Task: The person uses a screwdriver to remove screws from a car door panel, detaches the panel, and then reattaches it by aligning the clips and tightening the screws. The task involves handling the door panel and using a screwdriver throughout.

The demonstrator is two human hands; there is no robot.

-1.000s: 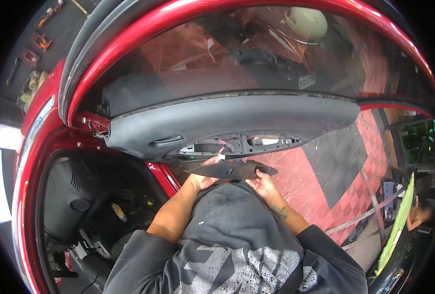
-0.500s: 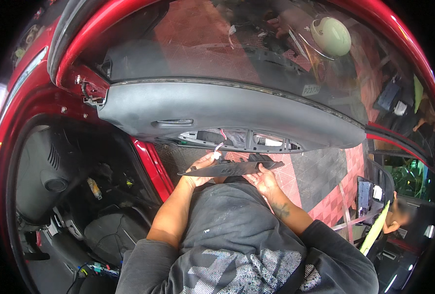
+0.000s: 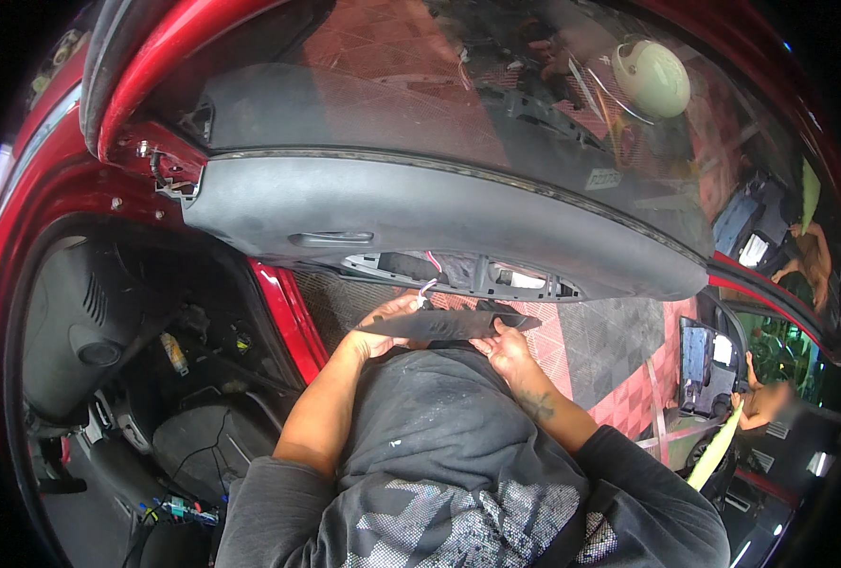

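A long dark plastic door trim panel (image 3: 439, 326) is held level in front of my belly. My left hand (image 3: 383, 327) grips its left end, fingers curled behind it and partly hidden. My right hand (image 3: 506, 348) pinches its right part, the thumb on the near face. Just beyond my left fingertips, thin wires with a white end (image 3: 425, 292) come down from the opening in the car door's grey inner panel (image 3: 420, 213). Whether the left fingers also touch the wires, I cannot tell. Black housings stick up behind the trim panel.
The red car's open door stands across the front, its pull handle (image 3: 331, 238) left of the opening. At left are the red sill (image 3: 288, 312) and a dark seat (image 3: 217, 435). Red and grey floor tiles (image 3: 619, 327) lie to the right. Another person (image 3: 761, 402) is at far right.
The trim panel is turned slightly, showing more of its face, and both hands have shifted a little with it. At far right the other person's arms have moved towards the yellow-green strip.
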